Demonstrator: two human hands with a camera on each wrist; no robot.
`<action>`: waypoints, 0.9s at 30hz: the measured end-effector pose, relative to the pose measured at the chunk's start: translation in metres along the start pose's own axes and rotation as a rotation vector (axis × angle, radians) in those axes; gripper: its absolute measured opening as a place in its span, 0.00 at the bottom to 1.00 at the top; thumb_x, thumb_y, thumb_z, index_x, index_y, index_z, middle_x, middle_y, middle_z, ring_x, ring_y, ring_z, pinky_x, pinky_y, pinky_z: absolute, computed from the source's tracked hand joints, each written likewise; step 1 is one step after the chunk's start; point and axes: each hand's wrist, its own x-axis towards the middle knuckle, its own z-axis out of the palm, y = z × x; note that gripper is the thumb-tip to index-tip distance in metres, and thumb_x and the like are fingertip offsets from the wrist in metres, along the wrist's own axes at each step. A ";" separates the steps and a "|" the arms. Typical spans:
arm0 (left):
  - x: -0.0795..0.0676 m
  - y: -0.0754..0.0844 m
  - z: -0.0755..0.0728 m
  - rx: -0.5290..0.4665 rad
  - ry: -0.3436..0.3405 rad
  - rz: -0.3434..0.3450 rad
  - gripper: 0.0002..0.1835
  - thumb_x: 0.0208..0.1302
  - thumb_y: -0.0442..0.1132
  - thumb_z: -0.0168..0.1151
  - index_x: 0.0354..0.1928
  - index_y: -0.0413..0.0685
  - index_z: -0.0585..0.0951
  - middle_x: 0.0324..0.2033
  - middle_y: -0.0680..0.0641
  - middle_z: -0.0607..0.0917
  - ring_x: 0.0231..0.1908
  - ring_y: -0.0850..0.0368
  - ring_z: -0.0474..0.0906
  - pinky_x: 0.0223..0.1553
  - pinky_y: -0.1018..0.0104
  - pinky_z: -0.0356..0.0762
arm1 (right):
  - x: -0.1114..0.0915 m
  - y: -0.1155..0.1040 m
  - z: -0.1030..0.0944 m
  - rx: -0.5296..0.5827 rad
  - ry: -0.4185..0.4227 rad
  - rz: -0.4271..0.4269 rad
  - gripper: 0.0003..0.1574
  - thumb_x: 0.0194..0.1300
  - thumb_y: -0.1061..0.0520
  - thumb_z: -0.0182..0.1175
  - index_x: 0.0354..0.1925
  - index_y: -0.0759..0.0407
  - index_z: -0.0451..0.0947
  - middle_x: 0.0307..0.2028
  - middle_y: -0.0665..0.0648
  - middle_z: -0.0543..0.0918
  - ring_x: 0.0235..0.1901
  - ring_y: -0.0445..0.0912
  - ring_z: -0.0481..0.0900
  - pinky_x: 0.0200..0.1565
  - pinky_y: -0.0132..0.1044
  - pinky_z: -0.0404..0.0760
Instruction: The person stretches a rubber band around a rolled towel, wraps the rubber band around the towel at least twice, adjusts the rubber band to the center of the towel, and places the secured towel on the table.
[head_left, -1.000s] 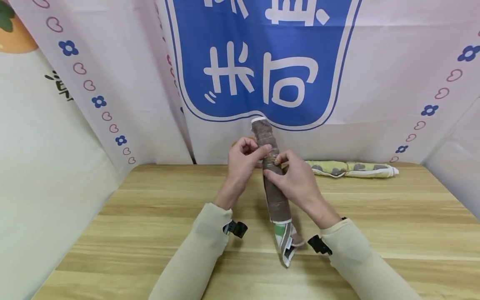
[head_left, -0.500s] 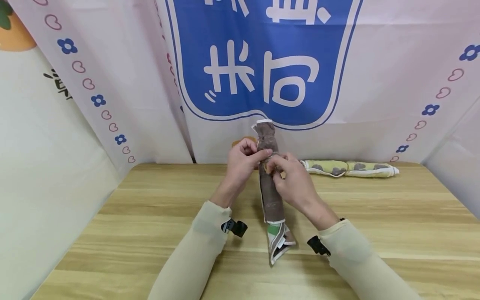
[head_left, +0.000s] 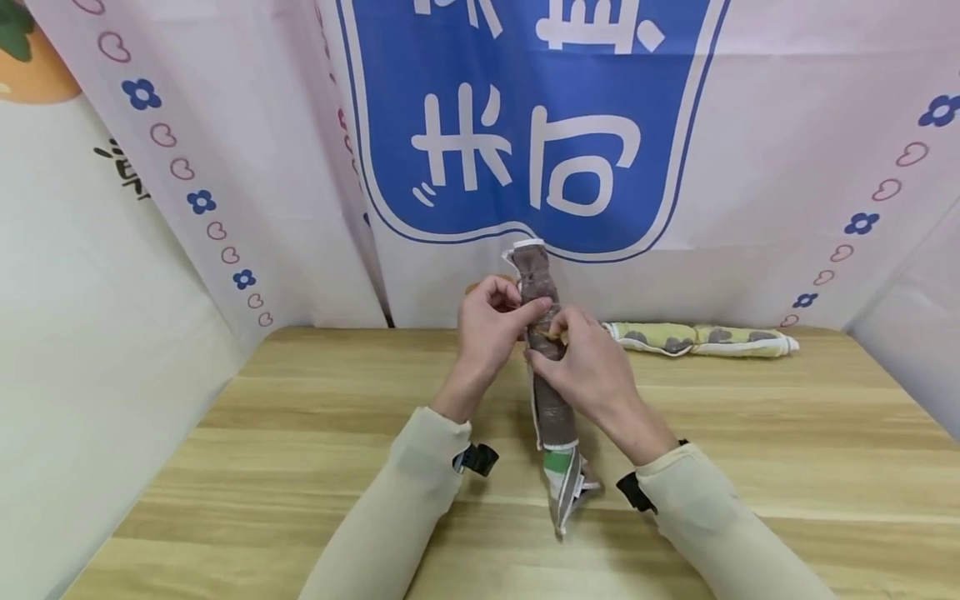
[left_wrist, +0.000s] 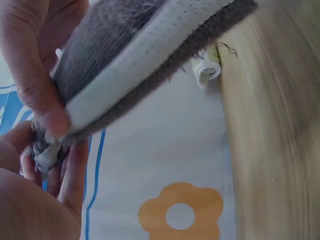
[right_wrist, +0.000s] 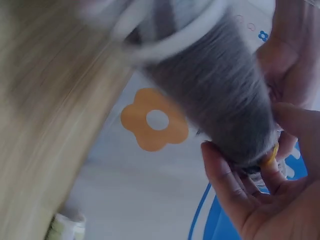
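A rolled brown towel point(head_left: 557, 408) with white edging stands tilted between both hands, its striped green and white end point(head_left: 561, 483) hanging loosely toward me. The left hand point(head_left: 487, 329) grips the upper part of the roll, thumb across its front. Just below, the right hand point(head_left: 596, 362) has its thumb against the roll and a curled finger hooked in a thin yellow rubber band point(head_left: 553, 335) around the middle. In the right wrist view, the rubber band point(right_wrist: 271, 154) shows by the fingers at the roll. The left wrist view shows the towel's white edge point(left_wrist: 125, 75) running along the roll.
A second rolled towel point(head_left: 675, 337), yellow-green with grey spots and banded at its middle, lies at the back right of the wooden table point(head_left: 262, 467). A printed cloth point(head_left: 750, 167) hangs right behind the table's back edge.
The towel's loose lower end swung left, then partly back right. The right fingers shifted on the roll, pulling the rubber band; its thumb is now at the roll's left side. The left hand stayed near its place.
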 end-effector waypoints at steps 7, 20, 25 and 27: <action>0.006 -0.015 -0.006 -0.288 -0.161 -0.200 0.08 0.69 0.33 0.68 0.37 0.47 0.76 0.32 0.51 0.83 0.34 0.60 0.83 0.37 0.62 0.87 | 0.002 0.010 -0.003 0.319 -0.053 0.098 0.16 0.66 0.61 0.71 0.42 0.62 0.71 0.45 0.64 0.81 0.32 0.50 0.80 0.32 0.39 0.80; 0.004 -0.009 -0.004 -0.180 -0.045 -0.095 0.18 0.63 0.30 0.75 0.30 0.47 0.71 0.25 0.50 0.74 0.24 0.60 0.72 0.21 0.71 0.76 | 0.001 0.008 0.002 0.073 0.002 -0.221 0.12 0.67 0.72 0.62 0.39 0.56 0.79 0.37 0.57 0.80 0.35 0.53 0.76 0.38 0.50 0.79; 0.001 -0.002 -0.002 -0.018 0.045 0.009 0.19 0.60 0.32 0.79 0.28 0.47 0.73 0.26 0.50 0.77 0.26 0.60 0.74 0.22 0.70 0.75 | 0.000 0.004 0.001 -0.023 -0.009 -0.119 0.16 0.67 0.55 0.72 0.45 0.59 0.76 0.41 0.58 0.77 0.35 0.52 0.74 0.34 0.45 0.76; 0.001 -0.001 -0.002 0.027 0.028 0.042 0.18 0.61 0.35 0.80 0.29 0.47 0.74 0.27 0.49 0.78 0.27 0.59 0.75 0.24 0.70 0.76 | 0.000 0.004 0.001 -0.037 0.005 -0.091 0.22 0.64 0.52 0.77 0.44 0.60 0.74 0.39 0.58 0.76 0.33 0.51 0.74 0.32 0.44 0.75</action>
